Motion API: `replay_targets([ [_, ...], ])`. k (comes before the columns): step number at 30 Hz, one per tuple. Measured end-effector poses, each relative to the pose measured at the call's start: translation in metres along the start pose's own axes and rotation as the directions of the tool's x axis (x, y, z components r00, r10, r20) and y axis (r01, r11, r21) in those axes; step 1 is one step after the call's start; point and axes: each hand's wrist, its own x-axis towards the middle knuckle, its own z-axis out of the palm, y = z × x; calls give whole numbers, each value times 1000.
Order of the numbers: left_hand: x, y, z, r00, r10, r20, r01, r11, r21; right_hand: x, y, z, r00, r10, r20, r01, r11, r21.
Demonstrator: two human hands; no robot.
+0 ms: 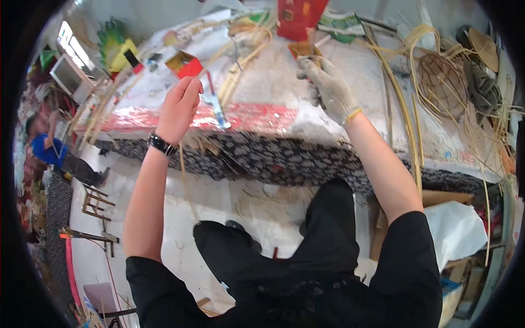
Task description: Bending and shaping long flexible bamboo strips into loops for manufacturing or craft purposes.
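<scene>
My left hand (181,106), bare with a dark watch on the wrist, is raised over the front edge of the table. Its fingers are closed and pressed together; whatever they may hold is hidden. A thin pale strip (188,188) runs down below it toward my knee, and I cannot tell if the hand grips it. My right hand (331,90) wears a light work glove with a yellow cuff. Its fingers curl in over the table, close to a small orange-brown box (298,50); what lies inside them I cannot make out.
A red open box (185,65) and a red bag (295,19) sit on the white-covered table (350,60). Long bamboo strips (404,120) and a woven frame (442,85) lie to the right. Another person (49,147) in blue is far left, near a stool (97,201).
</scene>
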Motion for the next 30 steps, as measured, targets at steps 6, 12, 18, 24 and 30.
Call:
replay_targets([
  [6,-59,135,-58,949,272,-161,-316,835,-451,-15,-98,27,991,-133,-15,132,964,229],
  [12,-143,208,-100,450,697,-558,-890,400,-218,-46,-159,59,949,-304,87,296,951,87],
  [18,-190,181,-117,331,544,-771,-941,255,-224,-101,-164,90,946,-315,77,324,922,-211],
  [24,-163,89,-38,482,139,-865,-875,114,-470,-113,-72,103,994,-114,1,113,986,-122],
  [30,-156,36,83,559,-44,-828,-828,36,-560,-75,-35,110,970,207,-130,-104,832,544],
])
